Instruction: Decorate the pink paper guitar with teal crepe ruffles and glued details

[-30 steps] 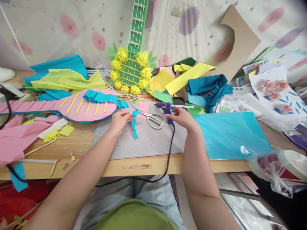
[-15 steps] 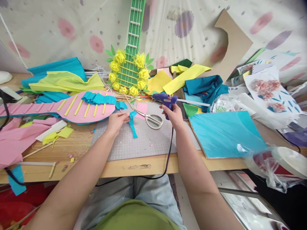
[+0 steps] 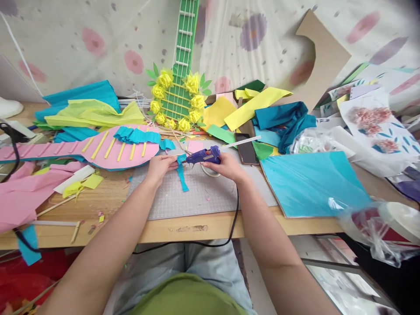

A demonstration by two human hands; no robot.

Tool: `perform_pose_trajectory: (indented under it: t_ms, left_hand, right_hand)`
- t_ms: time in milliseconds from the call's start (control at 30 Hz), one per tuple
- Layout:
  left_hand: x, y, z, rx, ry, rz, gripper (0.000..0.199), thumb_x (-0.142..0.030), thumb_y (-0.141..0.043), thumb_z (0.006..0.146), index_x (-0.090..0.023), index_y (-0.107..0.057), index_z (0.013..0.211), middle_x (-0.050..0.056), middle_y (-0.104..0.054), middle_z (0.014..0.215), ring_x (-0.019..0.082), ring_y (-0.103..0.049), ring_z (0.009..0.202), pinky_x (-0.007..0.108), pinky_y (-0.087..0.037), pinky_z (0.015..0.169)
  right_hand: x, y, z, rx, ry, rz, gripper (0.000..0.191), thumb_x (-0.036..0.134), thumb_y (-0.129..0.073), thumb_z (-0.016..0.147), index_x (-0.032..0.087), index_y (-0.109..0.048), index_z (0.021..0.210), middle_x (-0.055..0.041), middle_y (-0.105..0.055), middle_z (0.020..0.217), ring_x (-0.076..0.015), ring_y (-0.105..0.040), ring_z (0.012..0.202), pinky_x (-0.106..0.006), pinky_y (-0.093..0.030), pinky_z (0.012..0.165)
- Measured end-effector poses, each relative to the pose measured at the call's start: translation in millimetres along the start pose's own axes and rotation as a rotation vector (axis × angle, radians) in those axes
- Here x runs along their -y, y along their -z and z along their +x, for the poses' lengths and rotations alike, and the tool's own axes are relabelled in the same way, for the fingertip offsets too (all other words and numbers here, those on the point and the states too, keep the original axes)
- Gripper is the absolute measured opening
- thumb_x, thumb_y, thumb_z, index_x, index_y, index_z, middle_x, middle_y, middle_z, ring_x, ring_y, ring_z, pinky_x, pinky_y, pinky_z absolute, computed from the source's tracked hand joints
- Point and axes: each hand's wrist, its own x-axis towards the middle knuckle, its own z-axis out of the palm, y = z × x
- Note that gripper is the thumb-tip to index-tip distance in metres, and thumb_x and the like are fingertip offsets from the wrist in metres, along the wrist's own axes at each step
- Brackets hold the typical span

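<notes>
Between the fingertips of my left hand (image 3: 161,168) is a blue crepe paper strip (image 3: 183,178), one end dangling over the grey cutting mat (image 3: 197,201). My right hand (image 3: 228,165) is wrapped round a purple hot glue gun (image 3: 205,155) with a glue stick (image 3: 246,141) jutting out of its back. The gun's nozzle is at the upper end of the strip, close to my left fingers; whether it touches cannot be made out. Scissors (image 3: 210,173) lie on the mat, mostly hidden behind the gun. To the left rests a pink guitar-shaped piece (image 3: 123,158) with yellow strips and blue ruffled paper (image 3: 138,135).
A green guitar model (image 3: 177,103) with yellow paper flowers stands at the back. A phone (image 3: 248,151) and a blue board (image 3: 315,183) lie on the right. Pink paper (image 3: 19,197) covers the left. The gun's black cord (image 3: 233,223) hangs over the table edge.
My right hand has brought the glue gun left and turned its nozzle to the blue strip, covering much of the scissors. The phone now shows. My left hand stays nearly in place.
</notes>
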Motion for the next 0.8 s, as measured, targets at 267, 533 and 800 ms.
perform_pose_trajectory:
  t_ms: [267,533,800]
  left_hand:
    - [0.0,-0.3,-0.7,0.005,-0.013,0.001,0.004,-0.011,-0.066,0.059,-0.008,-0.066,0.062,0.008,-0.067,0.061,0.017,-0.064,0.056,0.033,-0.054,0.066]
    - [-0.4,-1.4,-1.8,0.005,-0.018,0.005,0.003,-0.011,-0.067,0.059,-0.009,-0.065,0.061,0.007,-0.067,0.059,0.017,-0.063,0.054,0.034,-0.054,0.066]
    - [-0.1,-2.3,-1.9,0.009,-0.021,0.011,0.004,-0.012,-0.067,0.059,-0.009,-0.066,0.062,0.007,-0.067,0.06,0.016,-0.063,0.056,0.032,-0.055,0.064]
  right_hand:
    - [1.3,-1.2,-0.9,-0.002,0.047,-0.114,0.041,0.055,-0.056,0.071,0.02,-0.064,0.09,-0.0037,-0.065,0.076,-0.0196,-0.059,0.071,-0.031,-0.045,0.065]
    - [6.6,-1.6,-0.8,0.007,0.051,-0.156,0.036,0.051,-0.056,0.073,0.019,-0.064,0.088,-0.0046,-0.066,0.079,-0.0207,-0.06,0.074,-0.032,-0.046,0.066]
    - [5.4,-1.2,-1.0,0.0,0.051,-0.15,0.037,0.052,-0.055,0.073,0.019,-0.064,0.087,-0.0051,-0.066,0.08,-0.0209,-0.06,0.076,-0.032,-0.046,0.067]
